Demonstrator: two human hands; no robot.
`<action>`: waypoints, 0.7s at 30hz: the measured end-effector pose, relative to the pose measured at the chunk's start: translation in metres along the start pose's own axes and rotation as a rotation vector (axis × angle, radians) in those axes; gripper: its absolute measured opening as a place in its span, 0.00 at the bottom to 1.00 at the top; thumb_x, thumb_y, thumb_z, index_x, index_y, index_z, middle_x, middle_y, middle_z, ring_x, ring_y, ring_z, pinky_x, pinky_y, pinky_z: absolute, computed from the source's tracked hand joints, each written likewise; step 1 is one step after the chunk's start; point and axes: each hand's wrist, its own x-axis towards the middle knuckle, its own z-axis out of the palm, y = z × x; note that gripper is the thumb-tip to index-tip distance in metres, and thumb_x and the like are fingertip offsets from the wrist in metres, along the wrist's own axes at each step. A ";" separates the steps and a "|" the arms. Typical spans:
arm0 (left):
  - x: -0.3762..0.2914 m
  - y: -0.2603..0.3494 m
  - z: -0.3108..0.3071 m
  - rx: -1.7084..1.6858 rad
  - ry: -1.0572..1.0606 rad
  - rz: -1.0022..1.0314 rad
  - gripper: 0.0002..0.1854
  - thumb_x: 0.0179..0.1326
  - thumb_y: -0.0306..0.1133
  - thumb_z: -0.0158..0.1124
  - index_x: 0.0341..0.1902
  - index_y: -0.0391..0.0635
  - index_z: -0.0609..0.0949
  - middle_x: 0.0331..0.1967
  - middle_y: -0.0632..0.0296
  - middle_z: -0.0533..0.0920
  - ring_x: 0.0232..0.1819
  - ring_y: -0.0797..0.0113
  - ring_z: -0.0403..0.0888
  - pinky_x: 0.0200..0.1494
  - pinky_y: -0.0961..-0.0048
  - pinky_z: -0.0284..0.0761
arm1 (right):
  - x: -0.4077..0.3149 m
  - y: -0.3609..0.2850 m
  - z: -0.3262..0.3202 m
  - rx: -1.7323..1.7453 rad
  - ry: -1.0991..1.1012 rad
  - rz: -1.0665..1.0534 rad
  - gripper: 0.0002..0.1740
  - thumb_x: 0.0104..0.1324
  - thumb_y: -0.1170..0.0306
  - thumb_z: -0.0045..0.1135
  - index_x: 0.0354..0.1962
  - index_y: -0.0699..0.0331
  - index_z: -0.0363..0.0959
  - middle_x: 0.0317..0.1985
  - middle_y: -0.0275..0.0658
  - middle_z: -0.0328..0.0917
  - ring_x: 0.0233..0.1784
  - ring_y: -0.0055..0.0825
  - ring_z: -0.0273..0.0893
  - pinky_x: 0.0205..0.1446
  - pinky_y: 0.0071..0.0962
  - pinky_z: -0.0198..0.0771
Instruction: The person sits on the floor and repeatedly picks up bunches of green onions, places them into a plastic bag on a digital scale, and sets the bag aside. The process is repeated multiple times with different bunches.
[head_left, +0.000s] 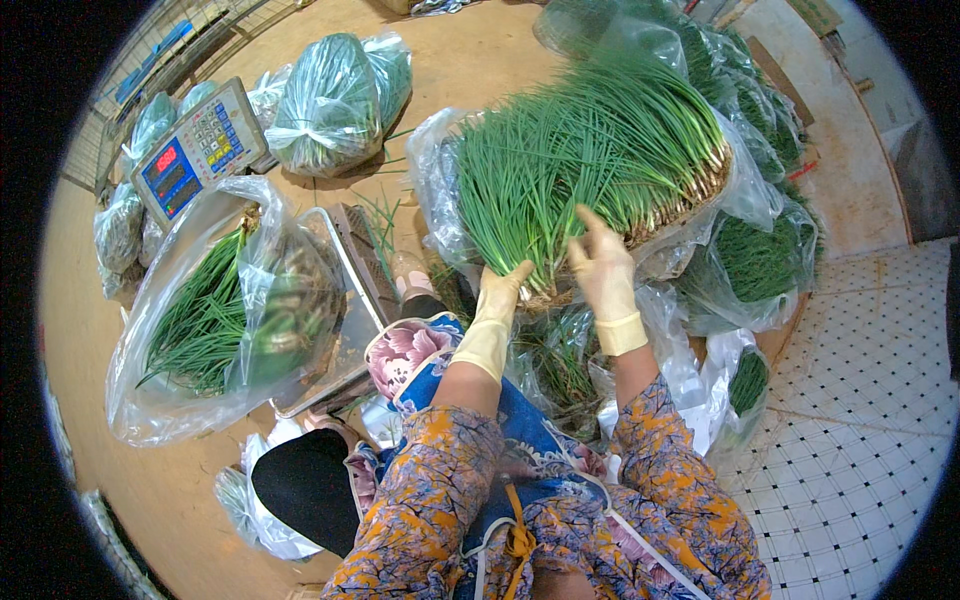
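Note:
A large pile of green onions (570, 157) lies before me, white root ends to the right and near side. My left hand (499, 292), in a pale rubber glove, grips the near left end of the pile, thumb on top and fingers hidden among the stems. My right hand (602, 262), gloved alike, hovers at the near edge with fingers apart and nothing in it. Its index fingertip is close to the leaves; whether it touches them I cannot tell. Clear plastic sheeting (439, 161) shows around the pile.
To the left, an open plastic bag (202, 300) of green onions sits on a weighing scale platform (352, 330). The scale's lit display panel (199, 154) stands behind it. Tied bags (326, 105) stand farther back. More bagged greens (757, 247) line the right side, beside a tiled surface (847, 465).

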 end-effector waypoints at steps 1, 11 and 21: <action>-0.001 0.000 0.001 0.009 -0.009 0.006 0.20 0.54 0.28 0.66 0.51 0.39 0.75 0.43 0.59 0.80 0.42 0.67 0.78 0.47 0.71 0.72 | 0.000 -0.002 0.009 0.006 -0.058 -0.118 0.26 0.59 0.66 0.55 0.56 0.56 0.66 0.37 0.48 0.79 0.39 0.43 0.78 0.42 0.39 0.72; 0.005 -0.006 -0.008 -0.065 -0.021 -0.043 0.20 0.52 0.28 0.66 0.50 0.39 0.76 0.44 0.59 0.80 0.43 0.66 0.77 0.48 0.70 0.71 | 0.007 0.000 -0.006 0.269 -0.497 0.082 0.09 0.60 0.68 0.51 0.32 0.66 0.74 0.27 0.40 0.79 0.25 0.24 0.76 0.28 0.26 0.70; 0.017 -0.008 -0.011 -0.689 -0.019 -0.441 0.17 0.57 0.37 0.60 0.46 0.39 0.76 0.42 0.50 0.80 0.40 0.53 0.80 0.47 0.56 0.77 | -0.013 0.079 -0.009 0.265 -0.292 0.297 0.33 0.59 0.53 0.55 0.56 0.66 0.66 0.46 0.51 0.77 0.49 0.41 0.76 0.52 0.34 0.69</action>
